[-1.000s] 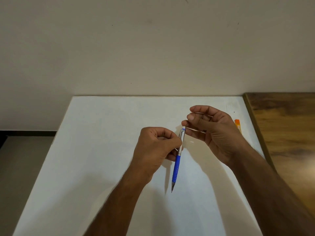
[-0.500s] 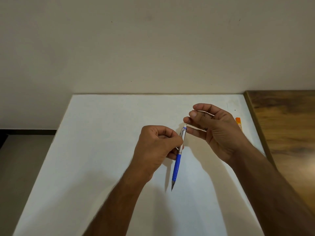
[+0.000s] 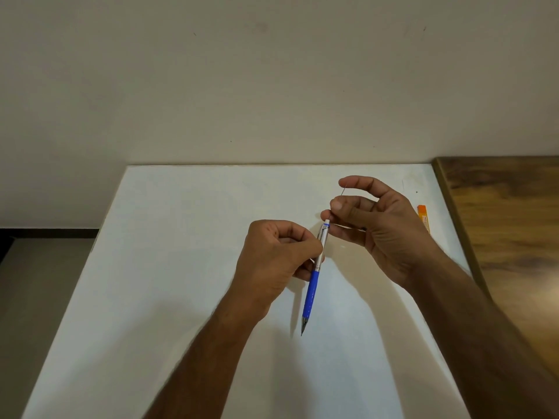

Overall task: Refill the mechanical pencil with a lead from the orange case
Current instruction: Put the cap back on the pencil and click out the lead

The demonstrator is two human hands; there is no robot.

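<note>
The left hand [image 3: 276, 258] is curled into a loose fist, knuckles up, with thumb and fingers [image 3: 313, 247] closed in a grip. The left forearm is stretched forward from the lower middle. The right hand [image 3: 384, 234] is raised just beside it, palm turned inward, thumb and middle finger pinched together, the index finger arched above. The right forearm is extended from the lower right.

A white table [image 3: 187, 267] runs from the near edge to the wall. An orange case [image 3: 423, 219] lies flat on it at about 2 o'clock, close to the right edge, long side running roughly front to back. A brown wooden top [image 3: 508, 225] adjoins the table at 3 o'clock.
</note>
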